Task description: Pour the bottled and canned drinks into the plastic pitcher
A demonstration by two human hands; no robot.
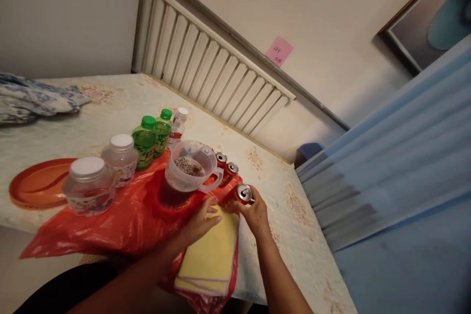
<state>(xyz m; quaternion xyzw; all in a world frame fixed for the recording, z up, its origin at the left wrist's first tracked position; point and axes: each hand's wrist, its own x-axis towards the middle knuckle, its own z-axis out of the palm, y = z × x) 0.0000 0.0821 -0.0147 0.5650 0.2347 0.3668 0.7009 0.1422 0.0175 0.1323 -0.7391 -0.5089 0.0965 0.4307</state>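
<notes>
My right hand [255, 213] is closed around a red drink can [237, 196], whose top is opened. Fingers apart, my left hand [204, 221] hovers by the upper edge of a folded yellow cloth [211, 250] and holds nothing. Just beyond it stands a clear plastic measuring jug [189, 164] with dark, foamy liquid inside, its handle pointing right. Two more red cans stand behind the held one: a nearer can [230, 171] and a farther can [221, 159]. A red plastic bag [125, 221] lies spread beneath the jug and cloth.
Two clear jars with white lids, a front jar [90, 194] and a rear jar [121, 157], stand left of the jug. Green bottles [145, 144] and a white-capped bottle [178, 127] are behind. An orange lid [40, 184] and bundled fabric [37, 98] lie left on the flowered tablecloth [294, 221].
</notes>
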